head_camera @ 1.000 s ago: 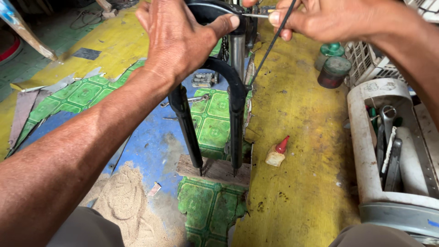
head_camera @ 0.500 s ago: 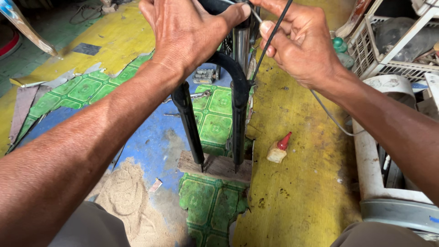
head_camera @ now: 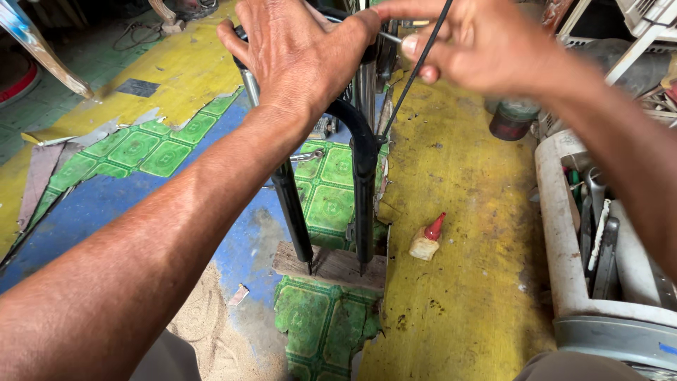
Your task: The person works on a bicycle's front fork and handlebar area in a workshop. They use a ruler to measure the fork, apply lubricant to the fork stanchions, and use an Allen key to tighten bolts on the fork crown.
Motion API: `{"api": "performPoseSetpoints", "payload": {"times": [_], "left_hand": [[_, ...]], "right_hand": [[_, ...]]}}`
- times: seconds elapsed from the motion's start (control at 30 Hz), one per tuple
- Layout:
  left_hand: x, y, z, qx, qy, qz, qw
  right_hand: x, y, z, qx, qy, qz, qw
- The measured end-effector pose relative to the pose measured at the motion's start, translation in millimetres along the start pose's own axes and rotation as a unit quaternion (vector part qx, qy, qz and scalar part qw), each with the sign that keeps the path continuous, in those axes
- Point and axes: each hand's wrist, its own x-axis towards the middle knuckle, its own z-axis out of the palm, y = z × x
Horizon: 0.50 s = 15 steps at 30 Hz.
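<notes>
At twelve o'clock in the head view, the left hand (head_camera: 300, 60) closes over the crown of a black bicycle suspension fork (head_camera: 360, 176), fingers wrapped around the top and thumb pressed against the right side. The fork stands upright, its two leg tips resting on a small wooden block (head_camera: 335, 264) that lies on the floor (head_camera: 458, 282) at six o'clock from the crown. The right hand (head_camera: 486, 46), at one o'clock, pinches a thin black cable (head_camera: 412, 77) between thumb and fingertips; the cable runs down and left toward the right fork leg. Whether a small metal pin or tool tip is also held between the two hands cannot be told, because that area is partly hidden.

A red-capped squeeze bottle (head_camera: 427, 240) lies on the yellow floor just beside the fork, at four o'clock from the block. A dark jar (head_camera: 511, 120) stands near the right forearm. A white plastic bin (head_camera: 564, 233) with hand tools occupies the three o'clock edge.

Procedure notes, as judged from this position:
1. Keep the left hand firm on the crown so that the fork remains vertical and both tips stay seated on the block.
2. Hold the cable close to its working end; a long free length will flex and miss its entry.
3. Guide the cable in line with the fork leg, avoiding sharp bends.
4. Keep the squeeze bottle clear of the fork tips.
</notes>
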Motion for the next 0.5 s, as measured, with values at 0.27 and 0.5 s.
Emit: {"api": "performPoseSetpoints", "payload": {"times": [0.27,0.5], "left_hand": [[-2,-13,-5,-0.026,-0.039,0.017,0.999],[-4,-18,-5,-0.044,0.005,0.107,0.993]], "right_hand": [[4,6,-15,-0.020,-0.055,-0.096,0.994],[8,9,-12,0.001,-0.044,-0.087,0.995]]}}
